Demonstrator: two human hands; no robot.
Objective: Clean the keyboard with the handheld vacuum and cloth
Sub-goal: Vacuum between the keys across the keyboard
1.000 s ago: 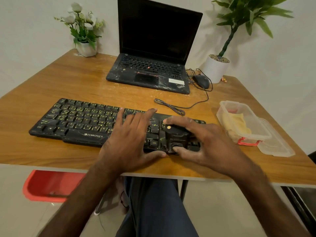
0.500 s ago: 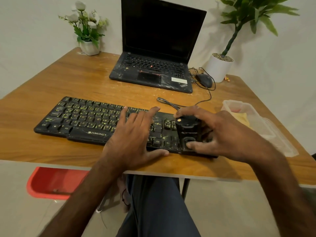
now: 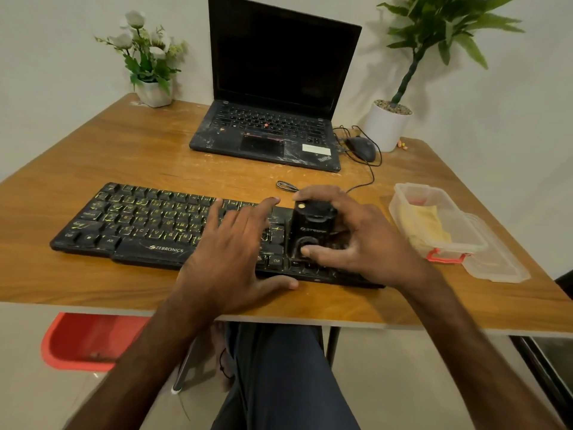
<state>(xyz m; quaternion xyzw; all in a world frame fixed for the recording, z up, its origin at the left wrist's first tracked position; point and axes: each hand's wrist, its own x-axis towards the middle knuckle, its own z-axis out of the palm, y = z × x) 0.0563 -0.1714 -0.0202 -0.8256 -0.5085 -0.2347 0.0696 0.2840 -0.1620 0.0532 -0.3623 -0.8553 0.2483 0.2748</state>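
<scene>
— fingers (image 3: 322,193) of the right hand (image 3: 369,243), how do they sit?
— curled round the handheld vacuum (image 3: 311,226), a small black one. the forefinger arches over its top and the thumb presses the round part low on its front.
— and where is the vacuum?
— upright on the right part of the keyboard (image 3: 139,218), its lower end down on the keys and hidden from view.
— the left hand (image 3: 229,252)?
— flat on the middle of the keyboard, fingers straight and spread over the keys, holding nothing. its thumb lies along the front edge, just beside the vacuum hand but not touching it.
— the keyboard itself?
— black, with yellowish letters and pale specks of dirt. it lies across the near part of the wooden surface (image 3: 124,150), its coiled cable (image 3: 286,186) just behind it.
— the cloth?
— a yellow cloth (image 3: 424,225) lies in a clear plastic container (image 3: 459,247) to the right of the keyboard, apart from it. the container's lid (image 3: 496,265) lies just beside it, on its far right.
— what else?
— a dusty black laptop (image 3: 279,88), open with a dark screen, stands further back, with a mouse (image 3: 361,148) at its right. white flowers (image 3: 148,57) stand in the far left corner, a green plant in a white pot (image 3: 387,127) at the far right, and a red stool (image 3: 83,339) shows below the surface.
</scene>
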